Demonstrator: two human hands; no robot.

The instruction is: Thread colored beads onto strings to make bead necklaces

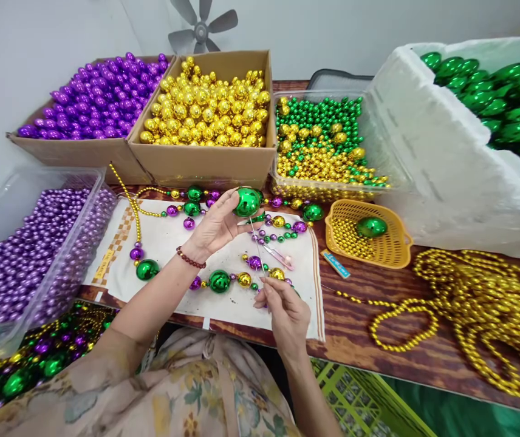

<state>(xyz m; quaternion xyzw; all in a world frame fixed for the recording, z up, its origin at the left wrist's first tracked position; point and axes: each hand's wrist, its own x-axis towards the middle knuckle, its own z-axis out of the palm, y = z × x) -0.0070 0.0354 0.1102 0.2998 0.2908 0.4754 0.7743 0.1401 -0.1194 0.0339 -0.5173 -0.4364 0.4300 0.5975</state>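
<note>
My left hand [217, 226], with a dark bead bracelet at the wrist, grips a large shiny green bead [247, 202] over the cloth. In my right hand [286, 315], thumb and fingers pinch a long thin needle [256, 246] whose upper end meets the underside of the green bead. Whether its tip has entered the hole cannot be made out. Below my hands, a strand of green, gold and purple beads [219, 281] lies on the white cloth [150, 305]. Small pink-handled scissors [282, 260] rest between the hands.
Behind stand boxes of purple beads [91, 100] and gold beads [208, 112], plus a clear bin [387, 164]. A foam box [442, 158] of green beads is right, near an orange basket [401, 258] and gold bead strings [506, 315]. A purple-bead tub [66, 243] is left.
</note>
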